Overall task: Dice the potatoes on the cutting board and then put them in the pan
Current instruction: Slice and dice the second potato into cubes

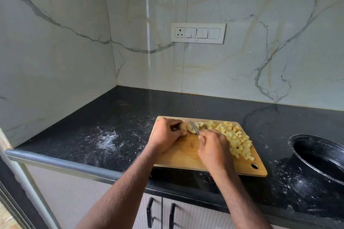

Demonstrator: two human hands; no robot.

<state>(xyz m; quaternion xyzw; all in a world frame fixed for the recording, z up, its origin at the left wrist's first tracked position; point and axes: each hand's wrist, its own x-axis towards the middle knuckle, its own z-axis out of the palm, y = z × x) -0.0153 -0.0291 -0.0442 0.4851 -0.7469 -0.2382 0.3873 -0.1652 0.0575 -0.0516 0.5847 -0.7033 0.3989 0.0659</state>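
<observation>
Both forearms reach in from the bottom edge toward the board (178, 156), which lies on the dark counter (111, 117). The left hand (165, 135) rests knuckles up at the far left corner of the board, its fingers curled around the uncut end of a potato (188, 127). The right hand (214, 147) is closed around the handle of a knife (194, 127); the handle itself is hidden inside the fist. The blade points away from the person and a little to the left, and lies across the potato. The potato's long axis runs left to right, and the left fingers cover part of it. The dice (236, 139) lie in a heap along the right side of the board. The pan (320, 156) stands on the counter right of the board, apart from it, and the frame edge cuts it off.
</observation>
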